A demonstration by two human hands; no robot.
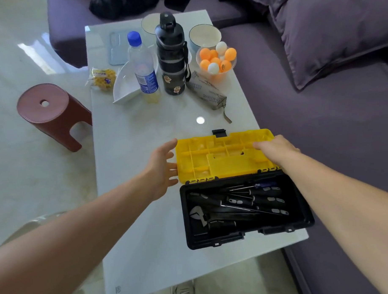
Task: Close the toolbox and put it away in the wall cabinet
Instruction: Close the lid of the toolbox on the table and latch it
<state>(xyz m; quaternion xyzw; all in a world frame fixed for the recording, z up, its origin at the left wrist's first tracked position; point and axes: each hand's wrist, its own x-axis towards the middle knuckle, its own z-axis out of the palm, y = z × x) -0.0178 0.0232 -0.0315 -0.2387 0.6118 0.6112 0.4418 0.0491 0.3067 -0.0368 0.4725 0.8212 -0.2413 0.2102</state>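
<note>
We see the toolbox [246,211] lying open at the near right corner of the white table [147,236], its black base holding screwdrivers [256,199] and an adjustable wrench [200,214], and its yellow lid [224,154] thrown back flat on the tabletop beyond the hinges, inner ribs facing up and a black latch [219,133] sticking out at its far edge. Our left hand [162,167] is spread wide, fingers apart, at the lid's left edge; the fingertips look to be just touching the yellow plastic but grasp nothing. Our right hand [274,149] lies over the lid's right end with fingers resting on the ribs; whether the fingers curl under the far edge we cannot tell. Beyond the lid the table is crowded: a grey printed pouch [208,91] lies nearest, angled toward the lid, then a black flask [171,57], a clear water bottle [143,67] with a blue cap standing against a white dish [125,87], a cup of orange and white balls [217,59], two bowls [204,35], a phone case [117,48] and a wrapped yellow snack [101,78]. A purple sofa [330,120] with a pillow [338,27] runs close along the table's right side, and a reddish-brown stool [49,112] stands on the pale floor to the left. A shoe [182,291] shows below the table's near edge.
</note>
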